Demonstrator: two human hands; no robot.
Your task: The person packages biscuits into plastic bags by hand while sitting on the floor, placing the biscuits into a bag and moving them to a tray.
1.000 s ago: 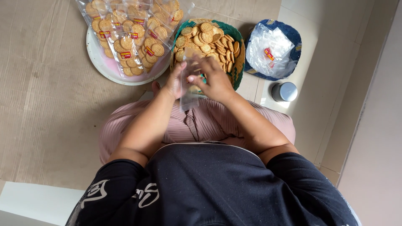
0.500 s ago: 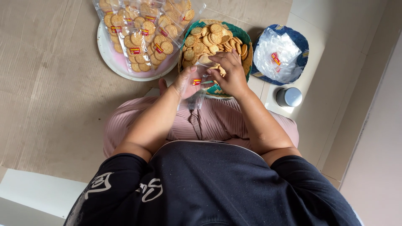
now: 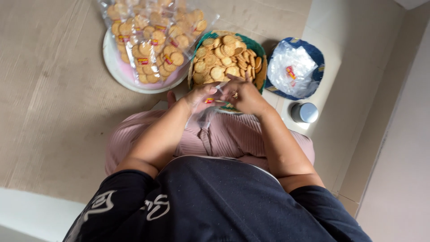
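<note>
Gripping a small clear plastic packet [image 3: 210, 104] between them, both hands meet just on the near side of the green basket [image 3: 256, 48]. The left hand [image 3: 197, 95] has its fingers curled closed on the packet's left part, thumb side up. The right hand [image 3: 245, 95] has its fingers bent and pinched on the packet's right part; whether a biscuit sits under those fingers cannot be told. The packet shows a small red and yellow label and hangs down from the hands toward the pink ribbed garment [image 3: 224, 136] over the person's lap.

The green basket is heaped with loose round biscuits [image 3: 221, 62], golden brown, filling it to the rim. Both hands overlap the basket's near edge.

Left of the basket, touching or nearly touching it, stands a white round plate [image 3: 112, 67] loaded with sealed clear packets of biscuits [image 3: 154, 40], stacked and spilling past the plate's far rim.

Right of the basket, just beside it, lies a blue bowl [image 3: 317, 56] holding crumpled empty clear wrappers [image 3: 291, 67].

Nearer than the blue bowl and to the right of the basket stands a small cylindrical container with a grey lid [image 3: 304, 113], well clear of the hands.

All items rest on a beige floor [image 3: 49, 89]; paler tiles run beyond the blue bowl on the right.
</note>
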